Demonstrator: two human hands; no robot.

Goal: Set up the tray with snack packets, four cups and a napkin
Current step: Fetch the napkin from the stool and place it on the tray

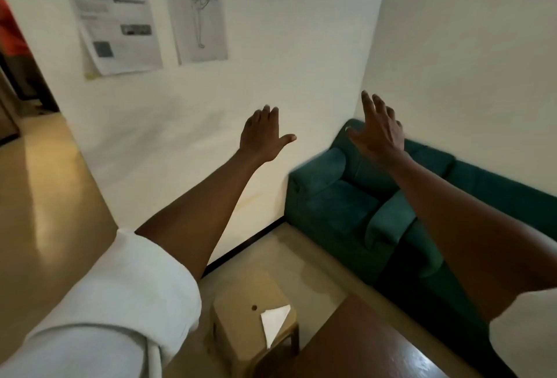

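Both my arms are stretched out in front of me, palms down, toward the corner of a room. My left hand (pixel 263 135) is open with fingers together and thumb out, holding nothing. My right hand (pixel 378 127) is open with fingers spread, also empty, hovering in front of the green sofa. A white folded napkin or paper (pixel 274 322) lies on a beige plastic stool (pixel 241 302) low in the view. No tray, cups or snack packets are in view.
A dark green sofa (pixel 361 206) stands along the right wall. The corner of a brown wooden table (pixel 361 344) shows at the bottom right. Printed sheets (pixel 120 16) hang on the white wall. A doorway opens at far left.
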